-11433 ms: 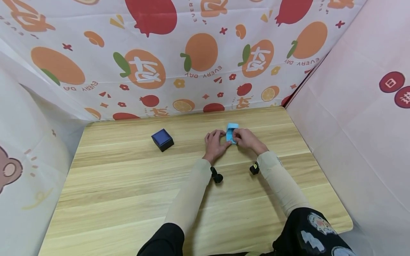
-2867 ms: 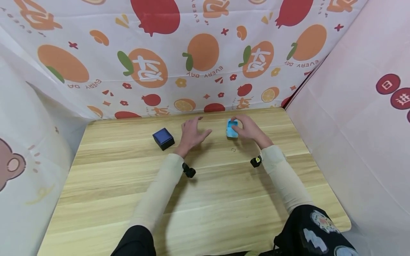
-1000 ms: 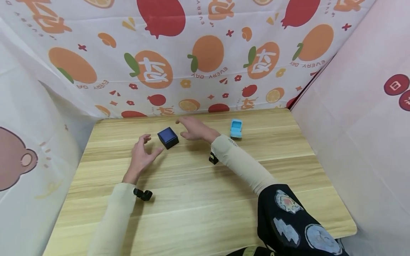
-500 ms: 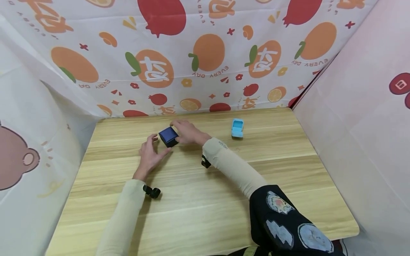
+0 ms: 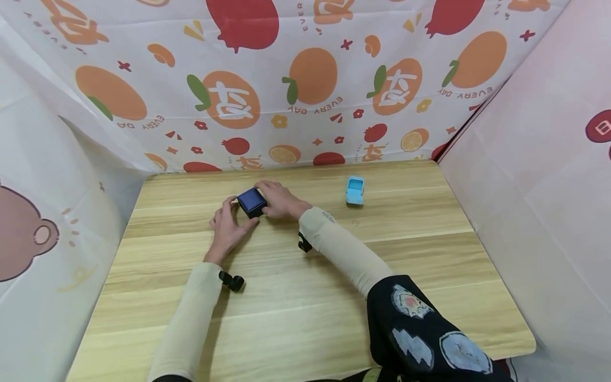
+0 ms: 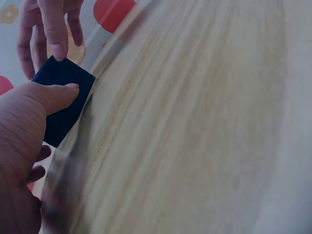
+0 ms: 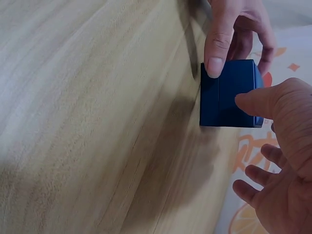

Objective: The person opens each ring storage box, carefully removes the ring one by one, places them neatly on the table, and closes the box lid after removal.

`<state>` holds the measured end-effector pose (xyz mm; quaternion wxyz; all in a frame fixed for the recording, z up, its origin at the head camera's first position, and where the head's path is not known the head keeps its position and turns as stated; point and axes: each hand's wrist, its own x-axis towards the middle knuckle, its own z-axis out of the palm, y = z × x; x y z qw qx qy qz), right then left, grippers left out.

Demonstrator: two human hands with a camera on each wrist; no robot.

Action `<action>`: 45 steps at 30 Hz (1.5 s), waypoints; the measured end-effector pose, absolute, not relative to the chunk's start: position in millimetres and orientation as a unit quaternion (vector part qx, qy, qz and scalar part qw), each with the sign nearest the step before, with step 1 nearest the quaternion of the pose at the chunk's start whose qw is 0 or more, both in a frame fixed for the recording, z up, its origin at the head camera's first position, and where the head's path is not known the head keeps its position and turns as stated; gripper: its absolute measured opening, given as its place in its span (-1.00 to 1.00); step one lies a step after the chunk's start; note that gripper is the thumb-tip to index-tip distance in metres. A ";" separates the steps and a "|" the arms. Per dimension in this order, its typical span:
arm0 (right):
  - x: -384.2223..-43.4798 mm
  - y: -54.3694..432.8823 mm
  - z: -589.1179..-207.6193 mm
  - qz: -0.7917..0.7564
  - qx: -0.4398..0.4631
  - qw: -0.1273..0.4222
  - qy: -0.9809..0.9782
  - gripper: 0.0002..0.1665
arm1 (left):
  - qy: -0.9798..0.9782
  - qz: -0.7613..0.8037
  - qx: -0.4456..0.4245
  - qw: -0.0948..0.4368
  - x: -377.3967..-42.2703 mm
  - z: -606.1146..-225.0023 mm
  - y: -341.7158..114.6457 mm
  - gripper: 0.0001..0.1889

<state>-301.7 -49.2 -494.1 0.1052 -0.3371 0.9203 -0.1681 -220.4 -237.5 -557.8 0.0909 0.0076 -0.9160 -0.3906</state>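
Note:
A small dark blue box [image 5: 252,202] with a paler blue top sits at the back left of the table. My left hand [image 5: 226,228] grips it from the left and front, thumb pressed on one face in the left wrist view. From the other side my right hand [image 5: 281,201] holds the same box between thumb and fingers. A seam line runs along the box [image 7: 228,92] in the right wrist view, and its lid looks closed. Further right, a light blue ring box [image 5: 355,191] stands with its lid up. A faint thin ring [image 5: 355,223] lies in front of it.
The wooden table [image 5: 296,297] meets a fruit-printed cloth [image 5: 267,95] along its back edge. Pale cloth walls [image 5: 534,175] stand at the left and right.
Earlier both hands were at the light blue ring box; the ring then appeared on the table. Both hands moved left and closed around the dark blue box during the last second.

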 end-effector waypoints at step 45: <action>-306.2 -62.2 -499.0 -0.151 -0.359 0.131 0.912 -0.18 | -0.908 -0.399 0.005 0.130 -230.8 -565.7 -231.8 -0.05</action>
